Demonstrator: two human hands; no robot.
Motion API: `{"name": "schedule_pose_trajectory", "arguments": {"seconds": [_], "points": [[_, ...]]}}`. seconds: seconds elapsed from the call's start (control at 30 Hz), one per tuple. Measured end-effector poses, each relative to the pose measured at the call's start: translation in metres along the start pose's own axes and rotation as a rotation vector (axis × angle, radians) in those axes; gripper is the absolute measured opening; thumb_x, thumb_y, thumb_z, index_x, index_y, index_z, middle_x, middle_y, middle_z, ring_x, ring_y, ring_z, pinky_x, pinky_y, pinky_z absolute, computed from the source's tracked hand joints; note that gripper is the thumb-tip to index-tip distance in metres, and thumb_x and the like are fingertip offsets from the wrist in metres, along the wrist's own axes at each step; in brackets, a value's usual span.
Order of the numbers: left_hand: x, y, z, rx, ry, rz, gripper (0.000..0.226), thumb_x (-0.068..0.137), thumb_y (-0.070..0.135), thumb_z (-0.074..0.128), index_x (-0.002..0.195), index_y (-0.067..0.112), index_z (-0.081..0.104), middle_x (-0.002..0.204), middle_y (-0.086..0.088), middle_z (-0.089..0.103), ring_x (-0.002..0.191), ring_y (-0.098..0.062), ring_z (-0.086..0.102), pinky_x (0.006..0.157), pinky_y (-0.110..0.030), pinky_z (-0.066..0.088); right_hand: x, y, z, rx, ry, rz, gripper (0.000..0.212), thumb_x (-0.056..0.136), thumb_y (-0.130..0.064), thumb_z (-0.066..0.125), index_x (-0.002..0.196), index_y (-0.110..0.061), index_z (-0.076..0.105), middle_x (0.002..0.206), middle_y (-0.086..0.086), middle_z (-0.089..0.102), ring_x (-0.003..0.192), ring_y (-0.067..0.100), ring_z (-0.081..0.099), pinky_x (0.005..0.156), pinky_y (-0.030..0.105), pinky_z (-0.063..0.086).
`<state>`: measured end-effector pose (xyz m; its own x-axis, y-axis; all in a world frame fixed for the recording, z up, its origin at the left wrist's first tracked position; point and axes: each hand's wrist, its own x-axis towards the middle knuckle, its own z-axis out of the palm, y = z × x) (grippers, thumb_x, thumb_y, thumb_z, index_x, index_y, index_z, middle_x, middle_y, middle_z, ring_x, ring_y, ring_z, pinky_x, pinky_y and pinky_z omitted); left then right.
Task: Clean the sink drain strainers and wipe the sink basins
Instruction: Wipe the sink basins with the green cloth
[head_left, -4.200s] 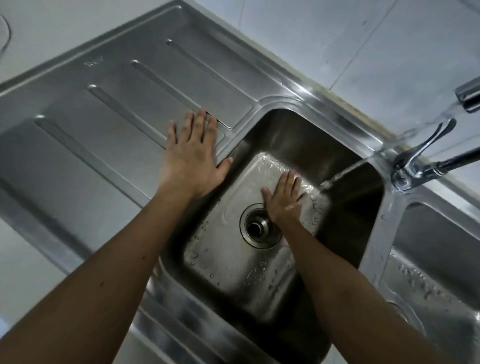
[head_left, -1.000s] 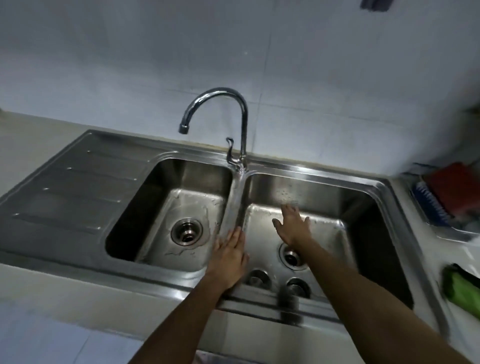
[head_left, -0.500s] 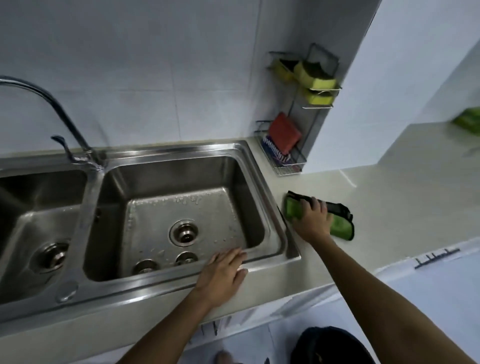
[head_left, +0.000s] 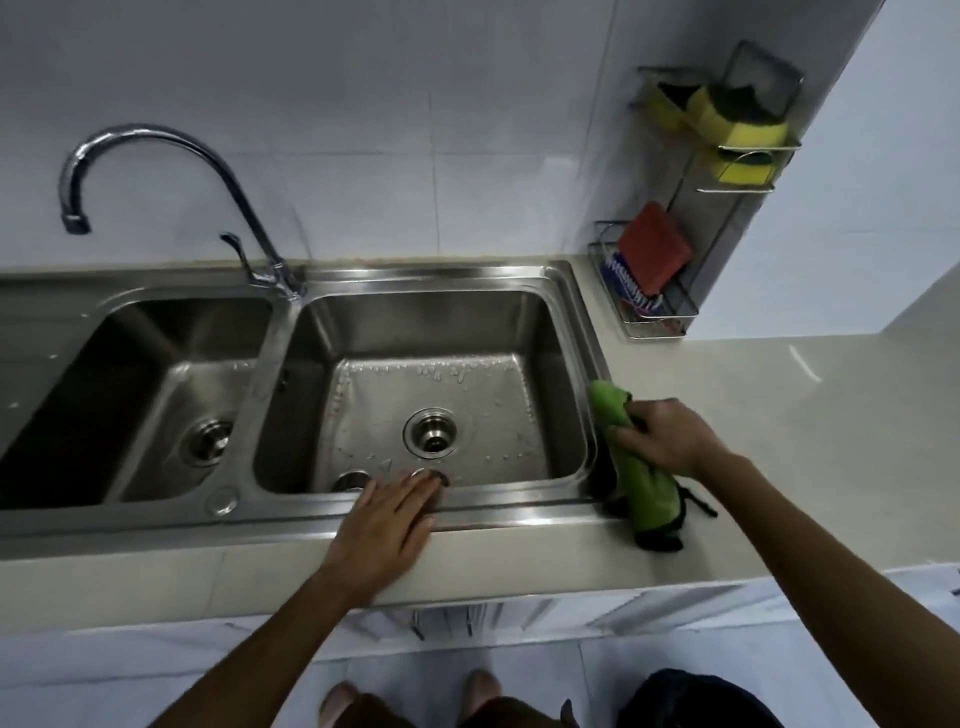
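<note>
Two steel basins fill your head view, side by side under the curved faucet (head_left: 171, 171). Your right hand (head_left: 670, 441) is clenched around a green cloth (head_left: 641, 467) at the right rim of the right basin (head_left: 566, 322); the cloth's upper end pokes above your fingers, and its lower end hangs down onto the pale countertop (head_left: 810, 457) just beside the sink's corner. Your left hand (head_left: 384, 525) lies flat and released, palm down, on the front rim of the same basin, fingertips reaching over the inner edge. Beneath those fingertips, two drain strainers sit on the basin floor against the front wall, one (head_left: 352, 480) clear to see, the other partly hidden by your fingers. The right basin's drain (head_left: 431, 432) stands open in the middle of a floor dotted with water drops. The left basin (head_left: 156, 343) shows its own drain (head_left: 208, 441). A wire rack (head_left: 685, 306) in the corner holds a red pad (head_left: 654, 247) and yellow sponges (head_left: 748, 132).
</note>
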<state>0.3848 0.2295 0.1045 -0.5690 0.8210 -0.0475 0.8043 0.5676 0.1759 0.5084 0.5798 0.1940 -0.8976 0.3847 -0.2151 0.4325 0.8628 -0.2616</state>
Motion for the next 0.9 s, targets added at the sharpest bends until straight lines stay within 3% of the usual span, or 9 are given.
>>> {"name": "schedule_pose_trajectory", "arguments": {"seconds": [0.07, 0.13, 0.17, 0.27, 0.4, 0.5, 0.7, 0.77, 0.9], "points": [[-0.025, -0.037, -0.004, -0.028, 0.083, -0.13, 0.066, 0.098, 0.052, 0.01, 0.133, 0.015, 0.053, 0.136, -0.004, 0.056, 0.129, -0.02, 0.05, 0.114, -0.038, 0.02, -0.009, -0.043, 0.023, 0.069, -0.104, -0.18, 0.028, 0.084, -0.054, 0.052, 0.074, -0.028, 0.055, 0.08, 0.0, 0.058, 0.08, 0.022, 0.058, 0.07, 0.029, 0.041], [-0.051, -0.072, -0.008, -0.074, 0.159, -0.319, 0.072, 0.096, 0.055, 0.008, 0.133, 0.011, 0.052, 0.139, -0.01, 0.053, 0.133, -0.026, 0.045, 0.112, -0.05, 0.026, -0.012, -0.087, 0.065, 0.127, -0.18, -0.31, 0.057, 0.076, -0.067, 0.039, 0.102, -0.021, 0.063, 0.106, 0.002, 0.057, 0.101, 0.02, 0.054, 0.086, 0.031, 0.042], [-0.062, -0.086, -0.01, -0.084, 0.178, -0.41, 0.073, 0.095, 0.056, 0.011, 0.133, 0.008, 0.052, 0.14, -0.013, 0.051, 0.133, -0.03, 0.043, 0.11, -0.054, 0.027, -0.011, -0.108, 0.085, 0.124, -0.211, -0.334, 0.065, 0.074, -0.069, 0.038, 0.114, -0.021, 0.057, 0.121, 0.002, 0.054, 0.112, 0.021, 0.05, 0.095, 0.034, 0.04], [-0.095, -0.114, -0.018, -0.085, 0.199, -0.639, 0.076, 0.087, 0.055, 0.014, 0.136, 0.008, 0.049, 0.146, -0.015, 0.042, 0.139, -0.032, 0.034, 0.111, -0.056, 0.019, -0.005, -0.172, 0.121, -0.013, -0.241, -0.39, 0.055, 0.087, -0.056, 0.047, 0.131, -0.026, 0.036, 0.141, 0.002, 0.045, 0.13, 0.025, 0.04, 0.105, 0.044, 0.031], [-0.108, -0.134, -0.019, -0.061, 0.153, -0.65, 0.081, 0.084, 0.056, 0.005, 0.139, 0.014, 0.047, 0.147, -0.007, 0.043, 0.139, -0.024, 0.036, 0.111, -0.049, 0.022, 0.011, -0.243, 0.139, -0.126, -0.271, -0.525, 0.064, 0.094, -0.056, 0.037, 0.15, -0.036, 0.014, 0.162, -0.006, 0.012, 0.147, 0.026, 0.015, 0.116, 0.052, 0.016], [-0.113, -0.151, -0.021, -0.039, 0.171, -0.645, 0.076, 0.086, 0.055, 0.009, 0.134, 0.014, 0.051, 0.142, -0.009, 0.049, 0.135, -0.026, 0.041, 0.108, -0.047, 0.028, 0.018, -0.273, 0.149, -0.159, -0.283, -0.571, 0.065, 0.093, -0.065, 0.029, 0.15, -0.044, 0.006, 0.162, -0.008, 0.007, 0.148, 0.025, 0.015, 0.116, 0.051, 0.02], [-0.138, -0.209, -0.038, -0.045, 0.096, -0.732, 0.078, 0.082, 0.059, 0.01, 0.14, 0.016, 0.041, 0.154, -0.012, 0.029, 0.144, -0.028, 0.022, 0.114, -0.05, 0.016, 0.003, -0.198, 0.131, -0.047, -0.167, -0.606, 0.068, 0.084, -0.076, 0.007, 0.146, -0.05, 0.016, 0.156, -0.019, 0.018, 0.137, 0.012, 0.04, 0.112, 0.031, 0.034], [-0.147, -0.224, -0.036, -0.019, 0.093, -0.68, 0.082, 0.082, 0.062, 0.007, 0.141, 0.018, 0.041, 0.153, -0.012, 0.031, 0.144, -0.03, 0.022, 0.113, -0.053, 0.015, -0.009, -0.147, 0.121, -0.023, -0.139, -0.498, 0.058, 0.084, -0.078, 0.01, 0.14, -0.061, 0.015, 0.152, -0.023, 0.026, 0.131, 0.011, 0.048, 0.106, 0.027, 0.039], [-0.15, -0.224, -0.025, -0.048, 0.156, -0.64, 0.072, 0.088, 0.058, 0.01, 0.138, 0.02, 0.045, 0.149, -0.013, 0.037, 0.142, -0.033, 0.025, 0.113, -0.056, 0.013, -0.028, -0.108, 0.107, -0.015, -0.05, -0.233, 0.076, 0.079, -0.082, 0.017, 0.142, -0.044, 0.036, 0.146, -0.016, 0.04, 0.125, 0.021, 0.053, 0.1, 0.032, 0.042]]}}
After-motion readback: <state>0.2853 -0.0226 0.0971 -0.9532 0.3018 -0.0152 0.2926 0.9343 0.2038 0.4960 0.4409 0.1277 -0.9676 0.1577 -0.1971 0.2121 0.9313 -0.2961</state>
